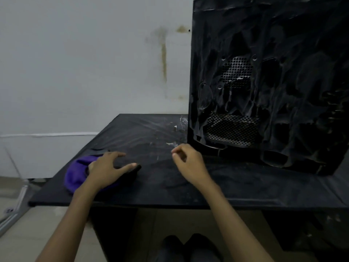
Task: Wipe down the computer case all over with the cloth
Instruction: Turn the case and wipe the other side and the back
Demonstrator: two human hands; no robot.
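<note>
On the table (pixel 245 188) the left hand (pixel 105 171) lay spread on the purple cloth (pixel 75 176) — the right hand (pixel 188 163) hung loosely curled, empty, beside the computer case (pixel 283 44).

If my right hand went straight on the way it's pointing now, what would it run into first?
Likely nothing on the table: the right hand points up and left, clear of the computer case, over bare dusty surface. The wall behind would probably come first, though depth is unclear.
</note>
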